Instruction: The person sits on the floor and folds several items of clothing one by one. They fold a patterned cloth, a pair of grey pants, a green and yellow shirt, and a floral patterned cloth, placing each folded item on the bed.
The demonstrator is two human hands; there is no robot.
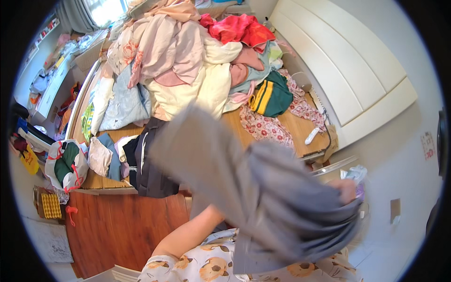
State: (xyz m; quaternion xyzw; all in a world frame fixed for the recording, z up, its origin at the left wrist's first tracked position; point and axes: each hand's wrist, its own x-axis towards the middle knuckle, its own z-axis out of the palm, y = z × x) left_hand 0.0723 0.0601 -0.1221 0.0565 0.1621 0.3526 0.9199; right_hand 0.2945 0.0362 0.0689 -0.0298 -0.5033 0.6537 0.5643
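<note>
A pair of grey trousers, blurred by motion, is spread in the air in front of me. My right hand grips the gathered waist part at the right. The cloth covers my left hand, whose forearm reaches under it from the lower left. Behind the trousers, a dark folded garment lies at the bed's near edge. A green garment with yellow stripes rests on floral pink cloth on the wooden bed boards.
Pale pink and cream bedding is heaped across the bed, with a red cloth behind. A white bag with red handles stands at the left corner. The white headboard rises at right. A red strap lies on the floor.
</note>
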